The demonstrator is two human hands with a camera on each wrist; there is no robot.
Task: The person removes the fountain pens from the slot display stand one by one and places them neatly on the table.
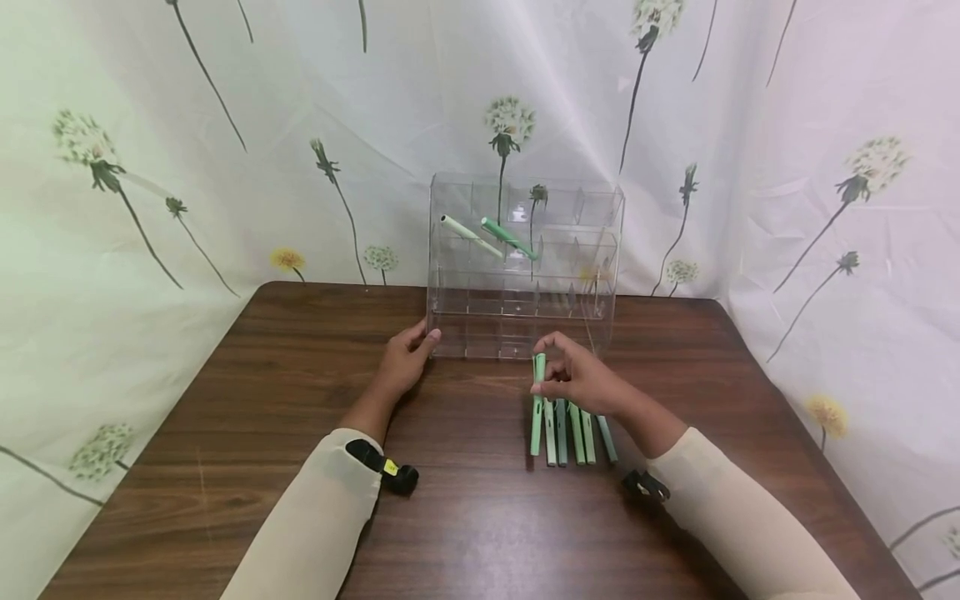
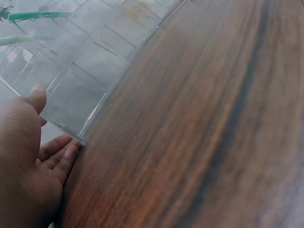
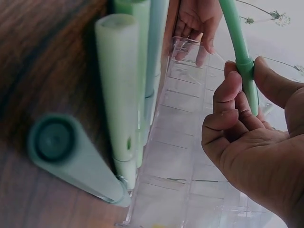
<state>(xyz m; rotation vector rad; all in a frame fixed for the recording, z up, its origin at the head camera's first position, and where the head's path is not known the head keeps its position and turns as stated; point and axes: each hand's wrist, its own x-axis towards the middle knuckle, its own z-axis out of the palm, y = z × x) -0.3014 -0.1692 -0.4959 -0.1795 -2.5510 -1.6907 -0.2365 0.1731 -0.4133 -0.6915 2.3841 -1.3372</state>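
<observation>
A clear plastic rack of tiered compartments (image 1: 517,329) stands upright at the back of the table. My left hand (image 1: 405,360) grips its lower left corner, thumb on the front and fingers round the side; the left wrist view shows the fingertips low at that corner. In front of the rack, my right hand (image 1: 581,377) pinches a light green pen (image 1: 537,425) between thumb and fingers, tilted above the table. Right beside it several more pens (image 1: 576,437) in green and grey-green lie in a row. Two pens, pale green (image 1: 468,234) and brighter green (image 1: 508,237), lean in an upper tier.
The dark wooden table (image 1: 465,525) reaches back to a white cloth (image 1: 225,192) printed with dandelions, hanging behind and at both sides. In the right wrist view one grey-green pen (image 3: 78,161) lies angled apart from the row.
</observation>
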